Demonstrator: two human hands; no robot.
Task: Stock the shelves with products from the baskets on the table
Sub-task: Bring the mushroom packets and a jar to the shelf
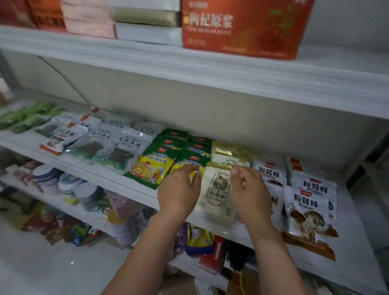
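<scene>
Saw the cream packet (216,191) lying flat at the front edge of the middle shelf (95,176), between the green packets (153,165) and the white mushroom packets (306,211). Found the left hand (180,191) and the right hand (252,189) loosely curled by its top corners; could not tell if pinching it. Feared knocking it off the edge with one small bump, or shoving the neighbours crooked.

pouch (216,191) on shelf (132,192), seemingly between hands (180,191)
</scene>
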